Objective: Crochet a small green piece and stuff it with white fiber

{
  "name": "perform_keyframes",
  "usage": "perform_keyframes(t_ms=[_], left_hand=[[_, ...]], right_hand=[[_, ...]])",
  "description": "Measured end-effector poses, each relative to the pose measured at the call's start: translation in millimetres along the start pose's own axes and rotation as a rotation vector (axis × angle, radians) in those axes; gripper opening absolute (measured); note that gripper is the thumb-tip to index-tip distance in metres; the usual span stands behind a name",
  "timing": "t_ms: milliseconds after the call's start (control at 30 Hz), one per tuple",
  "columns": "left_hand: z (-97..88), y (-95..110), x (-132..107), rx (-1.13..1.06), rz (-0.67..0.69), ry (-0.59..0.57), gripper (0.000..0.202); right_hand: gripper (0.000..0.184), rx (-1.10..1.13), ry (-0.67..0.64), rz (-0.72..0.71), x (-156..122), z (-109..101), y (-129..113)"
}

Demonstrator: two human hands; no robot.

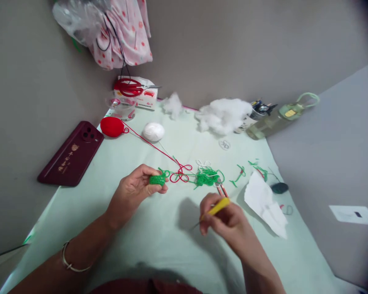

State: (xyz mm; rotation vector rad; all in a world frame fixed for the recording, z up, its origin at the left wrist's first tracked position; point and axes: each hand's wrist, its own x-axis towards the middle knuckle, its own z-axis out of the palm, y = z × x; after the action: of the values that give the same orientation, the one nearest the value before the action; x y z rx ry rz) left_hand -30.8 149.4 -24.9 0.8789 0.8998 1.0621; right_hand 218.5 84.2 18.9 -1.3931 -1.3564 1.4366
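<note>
Pinching green knitted piece [155, 180] between thumb and fingers: left hand [131, 188], holding it above table [159, 245], left of green yarn tangle [207, 178]. Right hand [223, 216], apart from piece, grips yellow-handled tool [218, 206], thin tip pointing left, clear of stitches. Best: pinch edge firmly without squashing, leave stitches exposed, bring tip in one stitch at a time, let yarn run slack, clear of red yarn loops [180, 172].
</note>
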Motion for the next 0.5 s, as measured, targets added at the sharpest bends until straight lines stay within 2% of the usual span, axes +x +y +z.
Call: perform_keyframes(t_ms=[67,133,233,300,500], left_hand=[[1.7,-3.6,-0.6,-0.014,-0.006,0.003,0.02],[3.5,-5.9,-0.8,-0.014,-0.013,-0.001,0.02],[5.7,-6.5,-1.2,0.025,-0.024,-0.011,0.021],[6.6,-5.6,-1.8,0.038,-0.028,-0.015,0.021],[8.5,-5.8,-3.5,0.036,-0.016,-0.056,0.018]], right_hand=[[0.009,0.258,0.209,-0.14,6.1,3.0,-5.0],[0.005,0.32,0.341,-0.24,14.2,14.0,-7.3],[0.007,0.272,0.429,-0.332,26.0,33.0,-7.8],[0.007,0.215,0.463,-0.339,31.9,40.6,-6.4],[0.006,0.294,0.493,-0.243,41.4,40.0,2.8]])
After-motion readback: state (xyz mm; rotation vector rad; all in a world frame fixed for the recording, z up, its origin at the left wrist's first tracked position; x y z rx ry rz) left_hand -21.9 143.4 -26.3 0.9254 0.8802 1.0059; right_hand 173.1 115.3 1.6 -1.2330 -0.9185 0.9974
